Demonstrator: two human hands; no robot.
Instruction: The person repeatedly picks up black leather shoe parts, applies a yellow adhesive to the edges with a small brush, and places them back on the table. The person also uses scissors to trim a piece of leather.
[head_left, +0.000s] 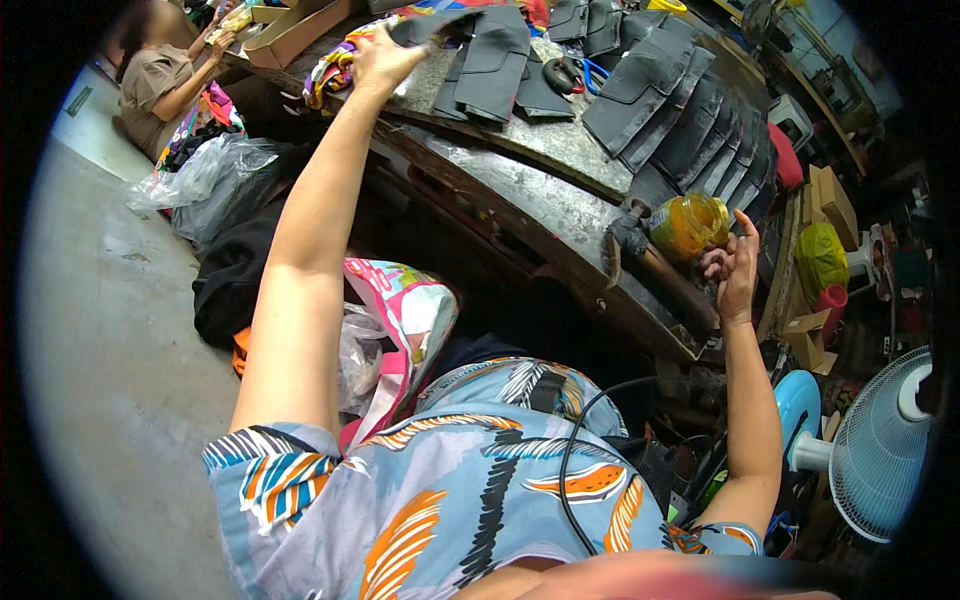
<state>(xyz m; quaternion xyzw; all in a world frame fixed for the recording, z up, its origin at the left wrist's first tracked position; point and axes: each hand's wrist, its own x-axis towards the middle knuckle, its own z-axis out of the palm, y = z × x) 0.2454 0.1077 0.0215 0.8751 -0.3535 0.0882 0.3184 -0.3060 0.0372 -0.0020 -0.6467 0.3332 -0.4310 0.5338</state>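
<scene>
Left hand [383, 68], well to the left of the open jar [690, 228] and beyond it: the thumb and fingers appeared closed on one end of a dark flat piece [440, 28], although blur obscured the exact contact. Right hand [738, 280], just to the right of the jar: one finger was raised and others were curled toward the glass; whether they gripped it could not be told, nor whether the jar was tilted. The hammer [675, 285] lay just beside the jar, on its left and near side. The grey slab [590, 150], to the left of the jar and beyond it, bore black flapped pieces [490, 70]; an overlapping row of black pieces [650, 95] lay beyond the jar, and scissors [566, 76] rested farther off to its left. The step in hand was judged to be the handling of a single piece, with the jar, perhaps of adhesive, within reach of the other hand. The next move probably called for the piece to be laid flat to the left of the jar, and for the right hand to steady the jar without fouling its open mouth.
</scene>
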